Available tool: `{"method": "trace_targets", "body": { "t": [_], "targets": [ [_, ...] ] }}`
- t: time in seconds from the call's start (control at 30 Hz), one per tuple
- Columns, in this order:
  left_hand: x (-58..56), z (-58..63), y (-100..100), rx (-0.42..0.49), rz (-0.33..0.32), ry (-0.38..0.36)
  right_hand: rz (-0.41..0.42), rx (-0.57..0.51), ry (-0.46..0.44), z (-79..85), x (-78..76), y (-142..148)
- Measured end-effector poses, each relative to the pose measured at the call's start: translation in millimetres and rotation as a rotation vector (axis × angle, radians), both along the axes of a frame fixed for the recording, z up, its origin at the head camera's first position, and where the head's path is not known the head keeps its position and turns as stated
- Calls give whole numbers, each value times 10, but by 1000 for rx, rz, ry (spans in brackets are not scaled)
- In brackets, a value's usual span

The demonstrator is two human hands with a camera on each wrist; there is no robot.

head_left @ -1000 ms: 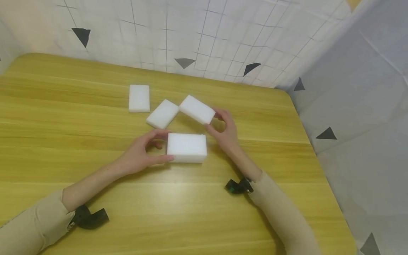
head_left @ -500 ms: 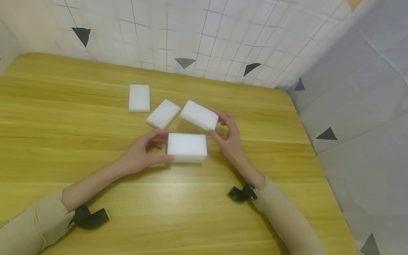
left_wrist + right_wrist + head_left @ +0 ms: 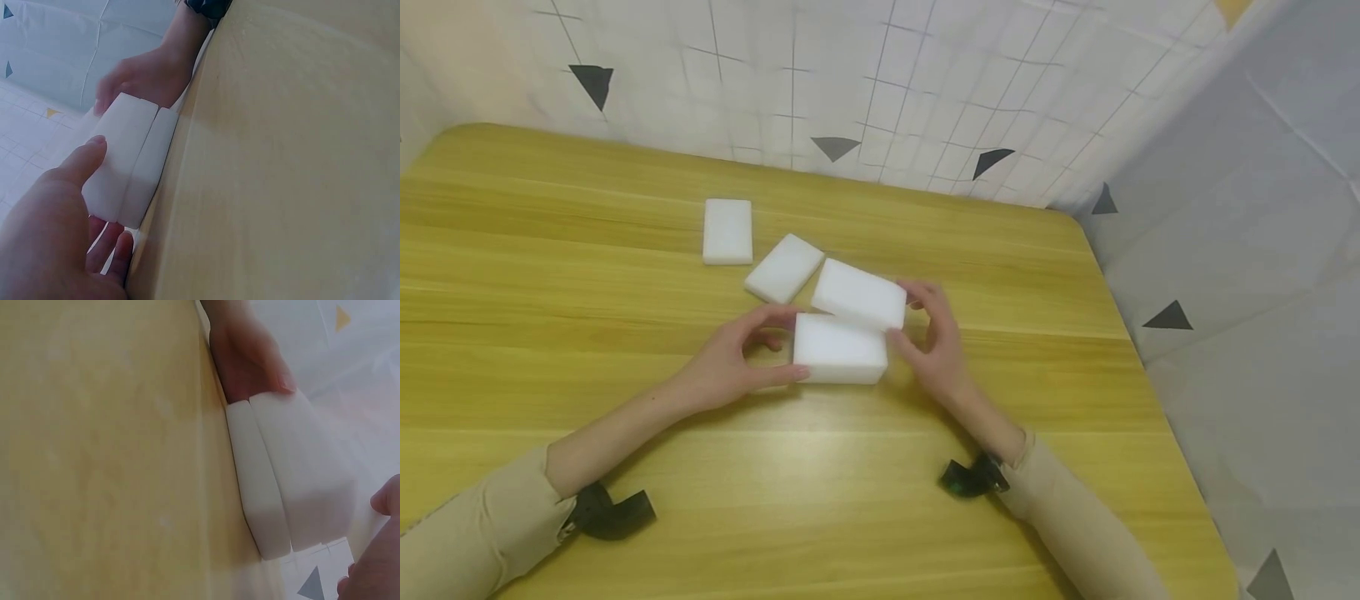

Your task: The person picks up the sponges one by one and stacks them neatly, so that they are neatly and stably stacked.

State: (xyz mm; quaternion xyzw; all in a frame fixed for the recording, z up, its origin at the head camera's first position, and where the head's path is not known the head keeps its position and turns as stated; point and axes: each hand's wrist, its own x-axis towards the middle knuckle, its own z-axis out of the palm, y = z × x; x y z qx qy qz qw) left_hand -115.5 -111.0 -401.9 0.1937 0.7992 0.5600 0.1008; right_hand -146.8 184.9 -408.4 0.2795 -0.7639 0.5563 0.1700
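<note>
White block (image 3: 859, 293): held above the tabletop (image 3: 790, 500) at the rear edge of the stack (image 3: 840, 340), overlapping its top in the head view; whether they touch cannot be told.
Right hand (image 3: 942, 357): the nearer one, partly closed round the block's right end, thumb at the near corner, fingers at the far; the block reaches leftward from it.
Long axis: slants from far left to near right, while the stack's runs nearly straight left to right.
Left hand (image 3: 727, 362): thumb and fingers curved apart, gripping the stack's left end across its long sides.
Stack layers: two, with a seam between them in the left wrist view.
Look: plain white, rectangular, edges slightly softened.
Farther back: an angled block (image 3: 785, 268) and a far-left block (image 3: 727, 232), both lying flat.
</note>
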Motion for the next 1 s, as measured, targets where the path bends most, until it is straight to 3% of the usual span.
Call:
{"method": "trace_targets", "body": {
  "t": [0.4, 1.0],
  "targets": [
    [0, -8, 9, 12, -1, 8, 47, 14, 47, -5, 121, -61],
    [-8, -17, 13, 29, 0, 27, 120, -1, 45, 7, 168, -84]
  ]
}}
